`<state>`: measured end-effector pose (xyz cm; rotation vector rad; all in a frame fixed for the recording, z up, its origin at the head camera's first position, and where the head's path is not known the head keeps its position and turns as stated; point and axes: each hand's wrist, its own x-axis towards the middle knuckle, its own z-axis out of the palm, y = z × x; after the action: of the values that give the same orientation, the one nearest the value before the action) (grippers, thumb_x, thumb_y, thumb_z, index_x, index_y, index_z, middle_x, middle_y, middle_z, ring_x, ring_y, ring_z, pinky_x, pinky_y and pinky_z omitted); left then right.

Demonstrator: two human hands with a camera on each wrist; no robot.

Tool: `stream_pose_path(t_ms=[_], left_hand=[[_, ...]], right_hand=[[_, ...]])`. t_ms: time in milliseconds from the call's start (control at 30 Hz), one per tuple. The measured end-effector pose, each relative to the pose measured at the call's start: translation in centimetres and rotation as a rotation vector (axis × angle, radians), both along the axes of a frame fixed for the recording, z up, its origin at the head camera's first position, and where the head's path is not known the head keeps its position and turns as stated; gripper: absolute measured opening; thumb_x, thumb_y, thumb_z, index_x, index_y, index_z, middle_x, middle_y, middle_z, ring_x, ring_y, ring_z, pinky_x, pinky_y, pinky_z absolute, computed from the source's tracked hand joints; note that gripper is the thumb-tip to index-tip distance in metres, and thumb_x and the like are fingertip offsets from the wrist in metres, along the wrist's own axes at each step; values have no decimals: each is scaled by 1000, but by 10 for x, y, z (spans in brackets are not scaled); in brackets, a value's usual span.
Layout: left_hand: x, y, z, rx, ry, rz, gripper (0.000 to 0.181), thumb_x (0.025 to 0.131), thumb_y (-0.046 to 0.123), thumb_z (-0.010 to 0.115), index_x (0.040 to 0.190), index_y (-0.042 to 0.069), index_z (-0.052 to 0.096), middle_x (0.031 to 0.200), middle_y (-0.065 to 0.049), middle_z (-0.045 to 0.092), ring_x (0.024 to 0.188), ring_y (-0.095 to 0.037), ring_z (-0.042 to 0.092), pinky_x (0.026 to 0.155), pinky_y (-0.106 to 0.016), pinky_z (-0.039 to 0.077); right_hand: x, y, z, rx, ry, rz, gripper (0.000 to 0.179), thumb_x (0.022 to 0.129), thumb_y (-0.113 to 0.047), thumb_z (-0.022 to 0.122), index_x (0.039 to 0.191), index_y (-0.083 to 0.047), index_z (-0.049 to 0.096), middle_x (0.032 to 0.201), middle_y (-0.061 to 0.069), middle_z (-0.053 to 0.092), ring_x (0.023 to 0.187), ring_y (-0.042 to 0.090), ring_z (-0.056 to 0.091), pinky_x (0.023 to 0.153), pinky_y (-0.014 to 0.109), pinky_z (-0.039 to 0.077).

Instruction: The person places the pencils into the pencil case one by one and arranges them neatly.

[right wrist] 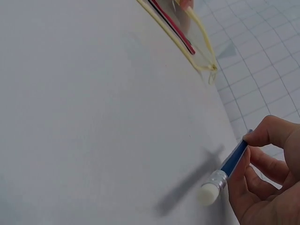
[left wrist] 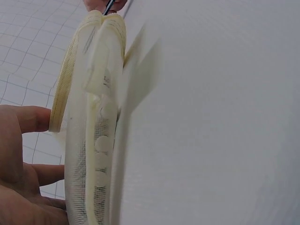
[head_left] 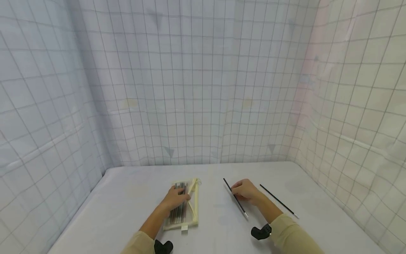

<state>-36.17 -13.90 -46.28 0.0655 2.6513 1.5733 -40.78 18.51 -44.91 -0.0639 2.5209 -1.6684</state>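
Note:
A see-through mesh pencil pouch (head_left: 196, 204) with pale yellow edging lies on the table with pencils inside. My left hand (head_left: 175, 198) rests on it, fingers spread. In the left wrist view, one straight finger (left wrist: 35, 119) meets the raised yellow edge (left wrist: 57, 115), while others touch the mesh side. My right hand (head_left: 247, 191) pinches a pencil (head_left: 238, 203) between thumb and fingertips, its eraser end toward me. The right wrist view shows this pencil's blue body, silver ferrule and white eraser (right wrist: 207, 194), with a shadow falling on the table below.
Another dark pencil (head_left: 279, 201) lies slanted on the table, right of my right hand. Small white tab (head_left: 184, 228) hangs at the pouch's near edge. White cloth (head_left: 209, 240) covers the table, and grid-patterned curtains (head_left: 190, 88) enclose its back and sides.

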Motion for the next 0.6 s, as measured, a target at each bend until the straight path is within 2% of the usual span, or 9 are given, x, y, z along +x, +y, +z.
stream_pose_path(t_ms=[300, 600], left_hand=[[-1, 0, 0, -17, -5, 6, 69, 94, 26, 67, 150, -8, 46, 162, -39, 11, 143, -64, 18, 107, -77, 26], [-4, 0, 2, -18, -12, -6, 70, 93, 27, 67, 150, -8, 46, 162, -38, 10, 144, -63, 17, 108, -76, 24]], right_hand=[[-2, -36, -4, -48, -42, 14, 15, 86, 0, 73, 101, 3, 74, 89, 8, 68, 74, 16, 63, 64, 27, 56], [2, -68, -6, -71, -49, 38, 16, 86, 2, 73, 102, 4, 74, 90, 9, 68, 74, 15, 63, 65, 27, 57]])
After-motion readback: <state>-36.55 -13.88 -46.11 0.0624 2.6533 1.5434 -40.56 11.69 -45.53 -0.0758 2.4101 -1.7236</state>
